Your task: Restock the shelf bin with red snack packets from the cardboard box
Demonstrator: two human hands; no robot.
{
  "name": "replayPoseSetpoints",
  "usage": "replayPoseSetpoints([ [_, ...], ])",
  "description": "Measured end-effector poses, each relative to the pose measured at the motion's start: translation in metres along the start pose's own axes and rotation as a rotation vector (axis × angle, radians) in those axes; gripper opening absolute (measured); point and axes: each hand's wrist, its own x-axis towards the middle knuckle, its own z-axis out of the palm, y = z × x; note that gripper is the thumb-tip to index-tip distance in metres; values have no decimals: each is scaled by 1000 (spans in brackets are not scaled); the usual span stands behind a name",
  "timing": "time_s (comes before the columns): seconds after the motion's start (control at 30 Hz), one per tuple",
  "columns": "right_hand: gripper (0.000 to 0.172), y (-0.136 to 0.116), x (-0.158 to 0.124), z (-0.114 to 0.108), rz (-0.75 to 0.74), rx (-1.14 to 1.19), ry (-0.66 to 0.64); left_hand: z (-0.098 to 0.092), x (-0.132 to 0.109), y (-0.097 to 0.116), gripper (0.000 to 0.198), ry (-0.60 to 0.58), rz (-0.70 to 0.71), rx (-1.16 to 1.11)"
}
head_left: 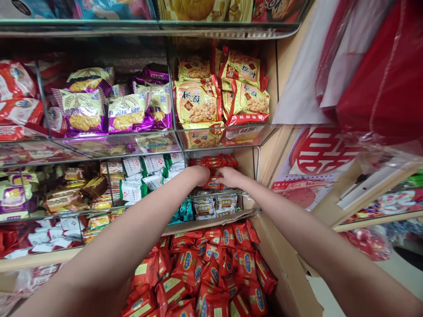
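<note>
Both arms reach into a small shelf compartment that holds a row of red snack packets [228, 161]. My left hand [200, 176] is at the compartment's left side, curled inward, its fingers mostly hidden. From the right comes my right hand [230, 177], with thumb and fingers at the end of a red snack packet [211, 182] lying between the two hands. Below them stands an open cardboard box [276, 259] with many loose red packets [211, 264] with blue and yellow labels.
Glass-fronted shelves [145, 147] hold purple-and-cream cookie packets [84, 110], yellow walnut-cookie packets [198, 101] and white-and-green packets [132, 190]. Silver-white packets [205, 207] sit under the hands' compartment. Red plastic-wrapped goods [380, 88] hang at the right, beside a wooden side panel [264, 176].
</note>
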Motion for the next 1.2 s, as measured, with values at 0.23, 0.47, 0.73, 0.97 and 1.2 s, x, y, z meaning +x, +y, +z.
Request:
replayPoseSetpoints([
  [0.23, 35, -24, 13, 18, 4, -58, 27, -19, -10, 6, 26, -61, -136, 78],
  [0.47, 35, -31, 5, 18, 116, -111, 0, -5, -24, 10, 34, 131, -260, 83],
  [0.73, 62, -10, 1, 6, 373, -175, 60, 12, -15, 11, 37, 170, -248, 50],
  [0.97, 36, -12, 2, 8, 321, -186, -16, 18, -16, 13, 29, 65, -210, 54],
  [1.2, 29, -7, 7, 13, 287, -236, -77, 18, -19, 17, 31, 53, -229, 73],
])
